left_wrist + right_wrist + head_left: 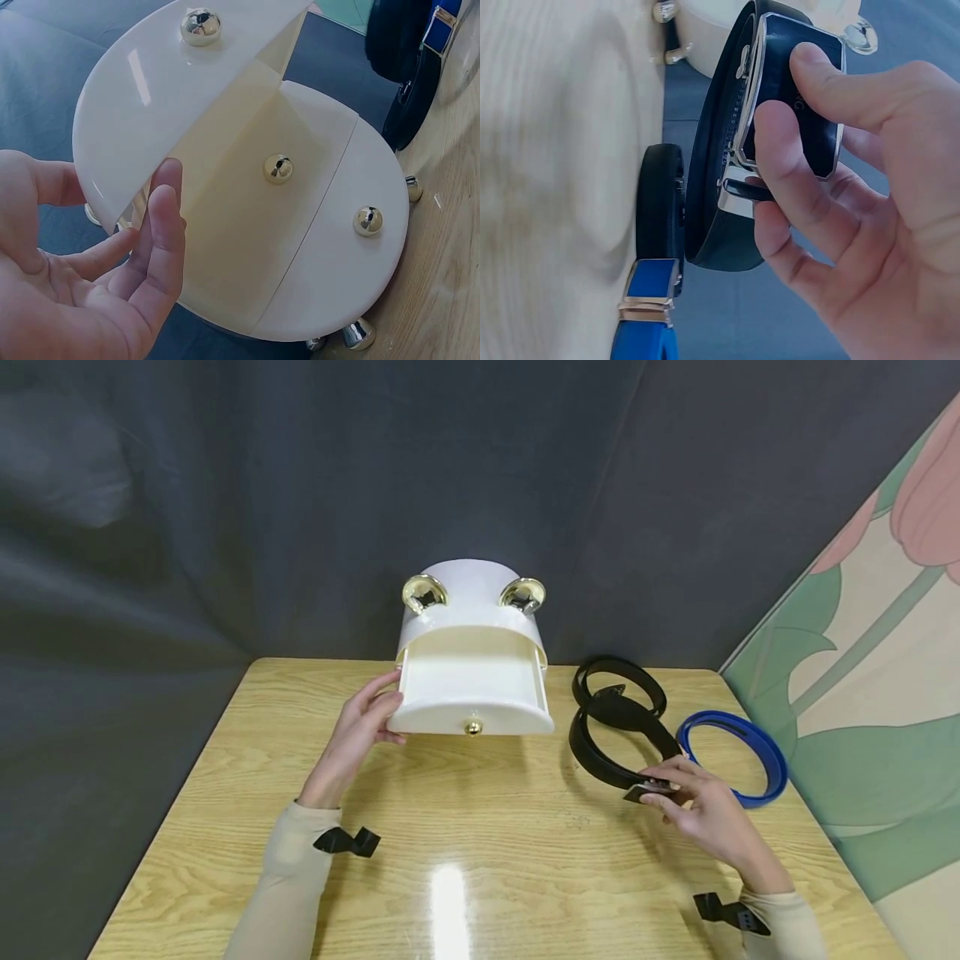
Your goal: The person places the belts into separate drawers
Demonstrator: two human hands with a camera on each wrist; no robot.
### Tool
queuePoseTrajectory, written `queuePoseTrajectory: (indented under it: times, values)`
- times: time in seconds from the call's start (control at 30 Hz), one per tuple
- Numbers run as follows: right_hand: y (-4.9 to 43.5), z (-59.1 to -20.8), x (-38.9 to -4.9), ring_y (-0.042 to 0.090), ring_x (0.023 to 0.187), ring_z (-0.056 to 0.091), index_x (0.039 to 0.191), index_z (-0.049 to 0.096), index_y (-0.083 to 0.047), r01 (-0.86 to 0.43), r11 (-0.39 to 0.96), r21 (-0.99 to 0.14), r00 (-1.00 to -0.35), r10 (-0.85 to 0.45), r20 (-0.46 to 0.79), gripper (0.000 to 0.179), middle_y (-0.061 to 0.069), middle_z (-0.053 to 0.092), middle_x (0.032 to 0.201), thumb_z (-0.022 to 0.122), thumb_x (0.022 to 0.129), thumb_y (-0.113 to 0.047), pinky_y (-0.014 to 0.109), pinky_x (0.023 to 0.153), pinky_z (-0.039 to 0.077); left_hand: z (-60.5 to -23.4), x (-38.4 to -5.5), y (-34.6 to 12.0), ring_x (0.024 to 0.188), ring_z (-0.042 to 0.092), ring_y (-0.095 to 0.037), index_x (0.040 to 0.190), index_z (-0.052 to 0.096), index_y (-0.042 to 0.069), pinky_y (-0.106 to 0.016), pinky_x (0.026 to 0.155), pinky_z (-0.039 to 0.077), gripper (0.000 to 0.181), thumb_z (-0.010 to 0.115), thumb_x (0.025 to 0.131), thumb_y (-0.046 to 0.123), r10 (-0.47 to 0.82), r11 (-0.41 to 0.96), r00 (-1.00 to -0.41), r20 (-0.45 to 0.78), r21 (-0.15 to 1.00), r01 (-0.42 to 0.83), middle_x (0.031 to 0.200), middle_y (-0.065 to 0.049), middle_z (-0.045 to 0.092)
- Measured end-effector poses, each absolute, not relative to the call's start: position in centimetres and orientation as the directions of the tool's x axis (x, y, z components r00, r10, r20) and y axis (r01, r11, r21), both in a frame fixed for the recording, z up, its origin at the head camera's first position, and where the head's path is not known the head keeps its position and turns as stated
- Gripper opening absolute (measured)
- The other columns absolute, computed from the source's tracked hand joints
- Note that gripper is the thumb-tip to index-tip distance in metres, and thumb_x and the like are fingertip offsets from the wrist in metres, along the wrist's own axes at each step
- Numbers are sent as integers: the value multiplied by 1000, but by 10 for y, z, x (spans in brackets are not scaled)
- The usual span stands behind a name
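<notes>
A white rounded cabinet [474,585] stands at the back of the table with its top drawer [471,668] pulled out. My left hand [352,731] holds the left end of the drawer front, fingers curled about its edge in the left wrist view. Two lower drawers with gold knobs [278,169] appear closed there. My right hand [701,806] pinches the dark rectangular buckle [799,90] of a coiled black belt [596,756], which is raised off the table. Behind it another coiled black belt [656,689] lies on the table.
A coiled blue belt [772,760] lies on the wooden table [450,827] at the right. Dark cloth [480,460] hangs behind the table. A floral panel [870,693] borders the right side. Two shiny gold round fittings [425,593] stick out from the cabinet.
</notes>
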State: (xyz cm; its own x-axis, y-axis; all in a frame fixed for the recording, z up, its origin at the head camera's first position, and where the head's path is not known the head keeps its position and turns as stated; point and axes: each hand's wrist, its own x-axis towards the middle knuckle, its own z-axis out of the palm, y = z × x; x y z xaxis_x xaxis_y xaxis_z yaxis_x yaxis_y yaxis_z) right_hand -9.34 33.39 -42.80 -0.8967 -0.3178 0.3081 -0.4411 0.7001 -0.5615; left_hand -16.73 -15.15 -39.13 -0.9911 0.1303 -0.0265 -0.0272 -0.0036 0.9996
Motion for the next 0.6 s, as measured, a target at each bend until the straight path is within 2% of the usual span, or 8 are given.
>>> queuePoseTrajectory:
  times: [0.27, 0.6]
  values:
    - [332, -413, -97, 3, 61, 64, 117, 79, -8, -484, 686, -543, -874, -343, 346, 30, 2, 68, 110, 84, 89, -1, 19, 53, 53, -392, -166, -152, 82, 72, -10, 163, 41, 9, -24, 71, 61, 54, 51, 112, 22, 124, -14, -992, -22, 1000, -24, 136, -26, 63]
    - [329, -394, -96, 5, 59, 64, 119, 78, -9, -499, 687, -528, -862, -334, 381, 33, 2, 69, 110, 84, 88, 1, 18, 49, 49, -393, -168, -151, 82, 71, -11, 164, 40, 10, -24, 72, 61, 54, 50, 112, 23, 133, -10, -991, -14, 1000, -15, 138, -29, 61]
